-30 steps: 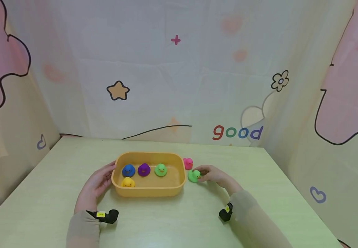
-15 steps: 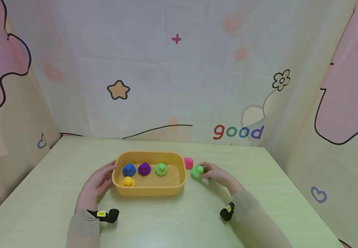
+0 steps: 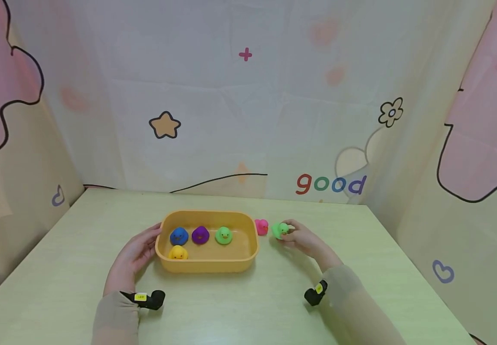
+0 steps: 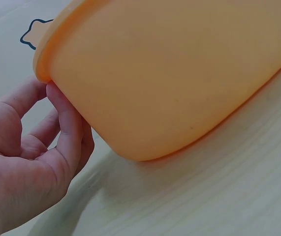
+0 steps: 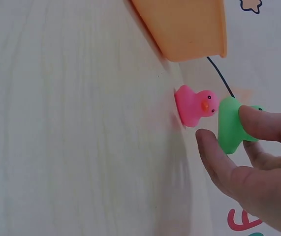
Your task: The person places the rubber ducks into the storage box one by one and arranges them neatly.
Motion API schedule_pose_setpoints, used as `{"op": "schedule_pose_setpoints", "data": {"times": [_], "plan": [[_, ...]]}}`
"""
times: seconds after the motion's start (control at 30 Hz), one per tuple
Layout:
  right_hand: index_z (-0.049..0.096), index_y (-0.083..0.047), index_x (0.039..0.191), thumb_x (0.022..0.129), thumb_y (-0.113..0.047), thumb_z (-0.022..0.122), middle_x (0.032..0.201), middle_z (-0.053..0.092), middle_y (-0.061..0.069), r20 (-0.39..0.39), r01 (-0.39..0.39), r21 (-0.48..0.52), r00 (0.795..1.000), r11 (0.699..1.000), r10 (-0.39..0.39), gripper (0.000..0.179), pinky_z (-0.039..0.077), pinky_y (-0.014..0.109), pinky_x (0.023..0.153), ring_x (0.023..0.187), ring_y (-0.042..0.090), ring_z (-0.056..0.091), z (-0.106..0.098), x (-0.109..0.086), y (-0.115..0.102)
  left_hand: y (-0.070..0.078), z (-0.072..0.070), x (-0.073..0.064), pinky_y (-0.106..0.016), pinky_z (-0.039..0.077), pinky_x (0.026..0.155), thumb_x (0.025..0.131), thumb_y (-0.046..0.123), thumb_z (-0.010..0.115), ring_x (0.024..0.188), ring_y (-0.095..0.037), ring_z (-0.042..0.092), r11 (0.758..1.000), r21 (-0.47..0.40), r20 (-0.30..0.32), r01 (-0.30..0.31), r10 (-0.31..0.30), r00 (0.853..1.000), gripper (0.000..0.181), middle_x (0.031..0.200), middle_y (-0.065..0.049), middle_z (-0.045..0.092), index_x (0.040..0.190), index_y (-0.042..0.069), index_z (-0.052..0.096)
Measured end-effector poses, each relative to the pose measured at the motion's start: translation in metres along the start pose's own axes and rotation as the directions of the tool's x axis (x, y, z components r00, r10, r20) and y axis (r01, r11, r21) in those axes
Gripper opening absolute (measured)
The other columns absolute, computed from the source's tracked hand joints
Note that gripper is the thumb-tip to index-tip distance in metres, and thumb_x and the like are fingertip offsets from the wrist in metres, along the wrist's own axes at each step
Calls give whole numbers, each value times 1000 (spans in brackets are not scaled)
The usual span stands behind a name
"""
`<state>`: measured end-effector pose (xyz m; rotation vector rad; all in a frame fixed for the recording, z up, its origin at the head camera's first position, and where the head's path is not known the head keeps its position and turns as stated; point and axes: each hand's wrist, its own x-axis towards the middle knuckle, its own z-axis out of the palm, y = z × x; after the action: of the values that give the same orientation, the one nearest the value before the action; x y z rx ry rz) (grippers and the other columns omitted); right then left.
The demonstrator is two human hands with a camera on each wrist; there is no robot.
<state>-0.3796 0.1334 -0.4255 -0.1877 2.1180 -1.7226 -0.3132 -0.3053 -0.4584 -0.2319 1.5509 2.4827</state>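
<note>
A green rubber duck [image 3: 280, 231] is pinched between the thumb and fingers of my right hand [image 3: 306, 239], raised above the table to the right of the orange-yellow plastic basin [image 3: 209, 266]. Just left of it a pink rubber duck [image 5: 190, 105] stands on the table beside the basin's right end. My left hand [image 4: 42, 142] holds the basin's left end, its fingertips up under the rim. Inside the basin are a blue duck [image 3: 179, 236], a purple duck [image 3: 200, 235], another green duck [image 3: 223, 235] and a yellow duck [image 3: 178, 253].
The pale wooden table [image 3: 231, 306] extends around the basin to a printed cloth backdrop [image 3: 214, 96] behind and at both sides. Black wrist cameras sit on the left wrist [image 3: 145, 300] and the right wrist [image 3: 316, 293].
My right hand has lifted the green duck off the table, moving it slightly right and away from me. The left hand and the basin stay where they were.
</note>
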Motion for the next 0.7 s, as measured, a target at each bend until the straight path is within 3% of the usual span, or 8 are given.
{"op": "schedule_pose_setpoints", "data": {"times": [0.17, 0.37, 0.7], "plan": [[33, 7, 136, 95, 7, 51, 111, 47, 10, -52, 19, -7, 998, 1000, -19, 45, 53, 22, 87, 92, 11, 57, 0, -1, -1, 0, 1, -1, -14, 51, 88, 100, 22, 58, 97, 3, 63, 1000, 6, 1, 0, 0, 1000, 71, 97, 18, 67, 157, 8, 18], [33, 9, 137, 94, 8, 50, 116, 46, 14, -107, 27, 0, 994, 1000, -27, 46, 53, 23, 91, 93, 11, 55, 1, 1, -3, 1, 2, -1, -14, 51, 87, 101, 20, 56, 96, 3, 63, 1000, 8, 15, -7, 7, 1000, 70, 97, 18, 68, 156, 6, 16], [34, 10, 140, 95, 6, 50, 118, 49, 13, -129, 36, 15, 991, 999, -33, 48, 53, 22, 92, 92, 8, 56, 5, 4, -13, 0, 1, 0, -14, 51, 88, 101, 20, 55, 96, 4, 63, 1000, -1, 18, -7, 7, 1000, 70, 97, 18, 68, 157, 6, 16]]}}
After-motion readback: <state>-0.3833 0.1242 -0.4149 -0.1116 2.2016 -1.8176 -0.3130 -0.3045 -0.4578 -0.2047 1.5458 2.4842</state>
